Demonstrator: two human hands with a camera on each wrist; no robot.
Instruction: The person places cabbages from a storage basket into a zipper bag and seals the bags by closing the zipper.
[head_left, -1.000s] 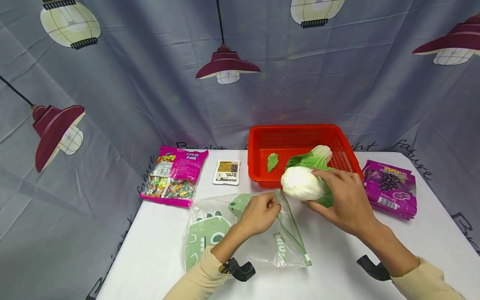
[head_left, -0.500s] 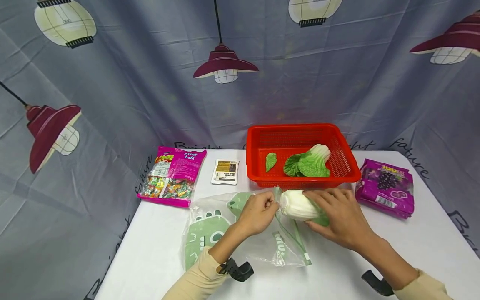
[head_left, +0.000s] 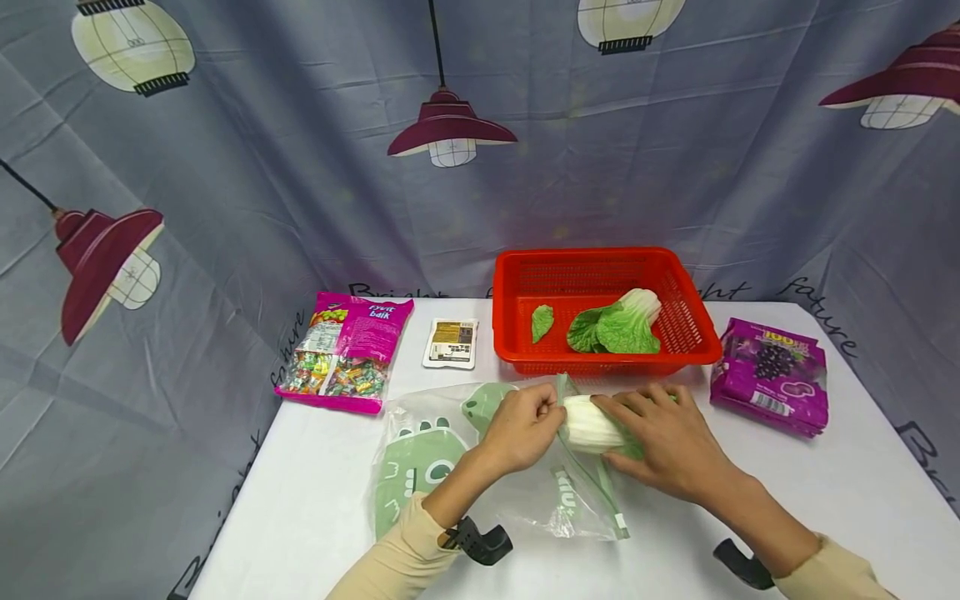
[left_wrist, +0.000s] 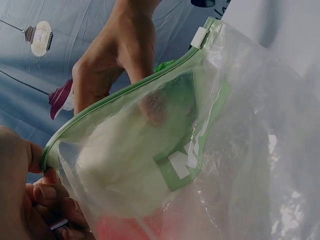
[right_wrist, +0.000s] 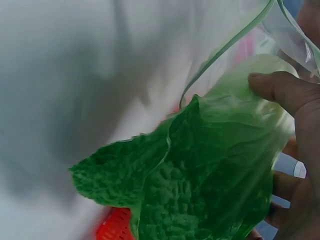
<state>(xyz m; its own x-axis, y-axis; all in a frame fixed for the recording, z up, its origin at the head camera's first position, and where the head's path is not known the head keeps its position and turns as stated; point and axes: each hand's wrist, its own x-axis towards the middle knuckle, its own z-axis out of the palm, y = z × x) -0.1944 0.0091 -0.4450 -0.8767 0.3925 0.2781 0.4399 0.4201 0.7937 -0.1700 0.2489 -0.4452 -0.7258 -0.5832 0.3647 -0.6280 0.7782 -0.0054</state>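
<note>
My left hand pinches the green zip edge of a clear zip-lock bag with a green dinosaur print, lying on the table. A napa cabbage is gripped by my right hand, its white base pointing left at the bag's mouth. Through the film in the left wrist view, the pale base and some right-hand fingers show behind the bag's front side. Green leaves extend out past the palm in the right wrist view. The white slider sits at one end of the zip.
Behind the hands stands a red basket holding a second cabbage and a small loose leaf. At the left lie a pink candy bag and a small white packet. Purple packs lie at the right.
My right hand has brought the cabbage down from in front of the basket to the bag's mouth. The left hand keeps its pinch on the bag edge and has shifted slightly right.
</note>
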